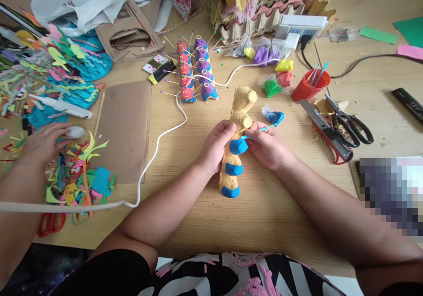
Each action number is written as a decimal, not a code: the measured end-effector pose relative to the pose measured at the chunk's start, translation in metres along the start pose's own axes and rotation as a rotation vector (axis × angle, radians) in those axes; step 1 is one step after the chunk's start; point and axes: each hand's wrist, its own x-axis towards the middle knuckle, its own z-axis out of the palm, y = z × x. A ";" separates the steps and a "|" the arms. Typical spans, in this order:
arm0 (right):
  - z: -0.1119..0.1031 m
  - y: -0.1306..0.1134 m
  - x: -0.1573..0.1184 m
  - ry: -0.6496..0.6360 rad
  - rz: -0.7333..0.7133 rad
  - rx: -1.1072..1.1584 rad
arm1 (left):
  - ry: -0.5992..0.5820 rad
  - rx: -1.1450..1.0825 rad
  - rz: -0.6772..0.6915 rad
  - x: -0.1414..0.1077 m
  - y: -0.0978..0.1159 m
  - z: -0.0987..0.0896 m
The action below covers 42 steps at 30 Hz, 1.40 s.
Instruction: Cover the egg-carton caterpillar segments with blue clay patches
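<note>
Over the pale wooden desk (pixel 198 221), my left fingers (pixel 235 130) grip a yellow pulp egg-carton strip (pixel 232 160), three bumps blue-tipped, two still plain, while my right fingers (pixel 255 135) pinch a thin blue stick (pixel 265 129)

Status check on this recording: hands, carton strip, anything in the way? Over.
Left hand gripping egg-carton strip. Right hand pinching blue stick at middle bump. Three of five bumps blue-fronted. White cord runs left and beyond, apart from strip.
</note>
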 end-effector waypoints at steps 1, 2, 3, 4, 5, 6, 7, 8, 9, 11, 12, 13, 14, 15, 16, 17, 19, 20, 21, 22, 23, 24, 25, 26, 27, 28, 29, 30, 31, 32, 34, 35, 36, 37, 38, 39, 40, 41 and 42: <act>0.000 0.000 0.000 -0.004 -0.003 0.000 | 0.002 -0.005 0.004 0.000 0.000 0.000; 0.000 0.000 0.000 -0.008 -0.005 -0.005 | 0.002 -0.009 0.009 0.000 0.001 0.001; 0.000 -0.001 0.000 -0.011 -0.006 -0.014 | 0.004 -0.012 0.015 -0.001 0.001 0.001; 0.000 -0.001 -0.001 -0.014 -0.006 -0.025 | 0.006 -0.012 0.020 0.000 0.001 0.001; 0.000 -0.001 -0.001 -0.015 -0.006 -0.034 | 0.009 -0.007 0.022 0.000 0.001 0.001; 0.000 -0.001 -0.001 -0.015 -0.006 -0.041 | 0.009 0.001 0.022 0.000 0.000 0.000; 0.000 -0.001 -0.001 -0.015 -0.005 -0.044 | 0.007 0.007 0.021 0.000 -0.001 0.000; 0.000 -0.001 -0.001 -0.015 -0.004 -0.045 | 0.000 0.007 0.021 0.001 -0.001 -0.001; 0.000 0.000 0.000 -0.014 -0.001 -0.043 | -0.010 0.001 0.025 0.001 -0.002 -0.001; -0.001 0.000 0.000 -0.011 0.008 -0.040 | -0.033 -0.019 0.033 0.001 -0.004 -0.003; -0.001 0.000 0.001 -0.009 0.013 -0.039 | -0.037 -0.028 0.037 0.000 -0.005 -0.003; -0.001 0.001 0.001 -0.007 0.017 -0.040 | -0.037 -0.031 0.037 0.000 -0.005 -0.003; -0.002 0.001 0.001 -0.005 0.022 -0.041 | -0.033 -0.030 0.033 0.000 -0.005 -0.003; -0.002 0.001 0.001 -0.004 0.026 -0.040 | -0.027 -0.026 0.029 0.000 -0.005 -0.003; -0.002 0.000 0.001 -0.001 0.027 -0.035 | -0.023 -0.022 0.025 0.000 -0.005 -0.003; -0.002 0.000 0.000 0.003 0.027 -0.026 | -0.021 -0.019 0.022 0.000 -0.005 -0.002; -0.002 -0.001 0.000 0.012 0.021 -0.007 | -0.027 -0.018 0.022 0.000 -0.004 -0.002; -0.002 -0.001 0.000 0.013 0.018 -0.005 | -0.029 -0.020 0.023 0.000 -0.004 -0.002; -0.001 -0.001 -0.001 0.012 0.015 -0.010 | -0.030 -0.018 0.023 0.000 -0.003 -0.002; -0.001 -0.001 -0.001 0.005 0.013 -0.020 | -0.027 -0.013 0.024 0.001 -0.003 -0.002; -0.001 -0.002 -0.001 -0.004 0.011 -0.032 | -0.021 -0.005 0.024 0.001 -0.003 -0.002; -0.001 -0.001 -0.001 -0.012 0.009 -0.042 | -0.013 0.007 0.023 0.001 -0.003 -0.002; -0.001 -0.001 -0.001 -0.017 0.007 -0.049 | -0.003 0.021 0.023 0.001 -0.004 -0.002; -0.001 -0.001 0.000 -0.015 0.006 -0.050 | 0.006 0.033 0.024 0.001 -0.004 -0.002; -0.001 0.000 0.000 -0.008 0.006 -0.050 | 0.013 0.037 0.027 0.001 -0.004 -0.002; -0.001 0.000 0.000 0.001 0.006 -0.051 | 0.017 0.035 0.031 0.002 -0.004 -0.002; -0.001 0.001 0.000 0.012 0.005 -0.052 | 0.017 0.028 0.036 0.002 -0.004 -0.001; -0.001 0.001 0.000 0.020 0.003 -0.054 | 0.015 0.019 0.039 0.002 -0.004 -0.001; -0.001 0.002 0.000 0.026 0.001 -0.056 | 0.014 0.012 0.039 0.002 -0.004 0.000; -0.001 0.002 0.000 0.030 -0.001 -0.056 | 0.017 0.008 0.034 0.001 -0.003 0.001; -0.001 0.002 0.000 0.036 -0.001 -0.047 | 0.031 0.009 0.019 0.001 -0.003 0.002; 0.000 0.001 -0.001 0.038 0.000 -0.038 | 0.039 0.012 0.013 0.001 -0.002 0.003; 0.000 0.001 -0.001 0.038 0.002 -0.027 | 0.044 0.014 0.012 0.001 -0.002 0.003; 0.000 0.001 -0.001 0.035 0.001 -0.018 | 0.045 0.013 0.015 0.001 -0.002 0.004; 0.000 0.000 -0.001 0.029 0.000 -0.014 | 0.040 0.010 0.022 0.001 -0.002 0.004; 0.000 0.000 -0.001 0.023 -0.002 -0.015 | 0.034 0.003 0.030 0.001 -0.003 0.004; 0.001 0.000 -0.001 0.020 -0.004 -0.022 | 0.029 -0.004 0.038 0.001 -0.003 0.004; 0.001 0.001 -0.001 0.022 -0.007 -0.031 | 0.025 -0.011 0.042 0.002 -0.003 0.003; 0.001 0.001 -0.001 0.027 -0.011 -0.040 | 0.024 -0.015 0.043 0.002 -0.004 0.003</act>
